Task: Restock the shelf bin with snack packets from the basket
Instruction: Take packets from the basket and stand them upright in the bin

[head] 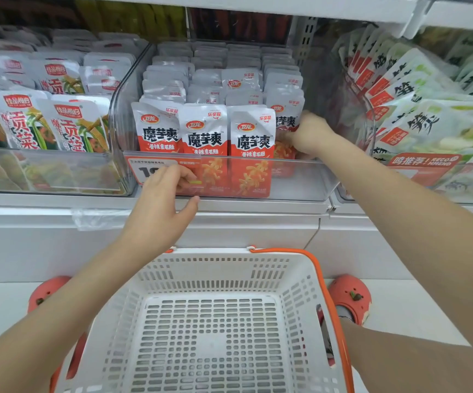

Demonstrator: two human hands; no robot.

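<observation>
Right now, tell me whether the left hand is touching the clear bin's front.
Touching. The head view shows the left hand with fingers laid on the price label on the clear bin front wall.

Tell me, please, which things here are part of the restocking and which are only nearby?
Part of the job:
clear bin
red-and-white snack packets
white basket
right hand, in the bin at the rightmost packet
left hand, on the bin front

Only nearby:
green vegetable packets
bamboo shoot packets
</observation>
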